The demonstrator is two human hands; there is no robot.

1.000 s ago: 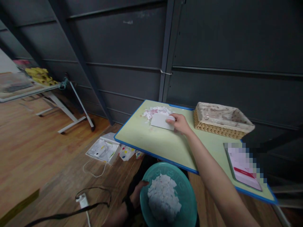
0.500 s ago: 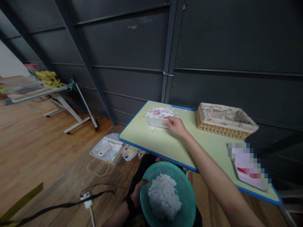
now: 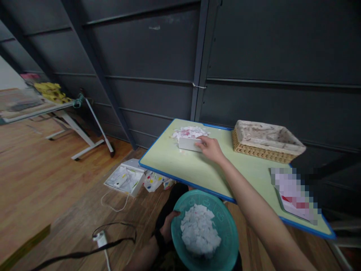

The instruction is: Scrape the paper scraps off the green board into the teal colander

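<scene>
My right hand [image 3: 211,149] grips a white rectangular box or block [image 3: 189,144], standing on its long edge on the pale green table [image 3: 166,158]. Just behind that block lies a pile of torn paper scraps [image 3: 188,131], white with some pink. My left hand [image 3: 168,226] is closed on the left rim of a green plastic basket [image 3: 229,226], thumb over the edge. Inside the basket is a heap of white paper scraps [image 3: 199,229]. The basket is below the table's front edge, over my lap.
A wicker basket with a cloth lining [image 3: 262,152] stands at the table's back right. A partly pixelated flat item [image 3: 296,207] lies at the right end. On the floor at left are an open white box [image 3: 124,180], a power strip [image 3: 100,239] and cables.
The view has shifted slightly. The green basket and my left hand sit a little further right in the picture. My right hand keeps its hold on the white block by the pile.
</scene>
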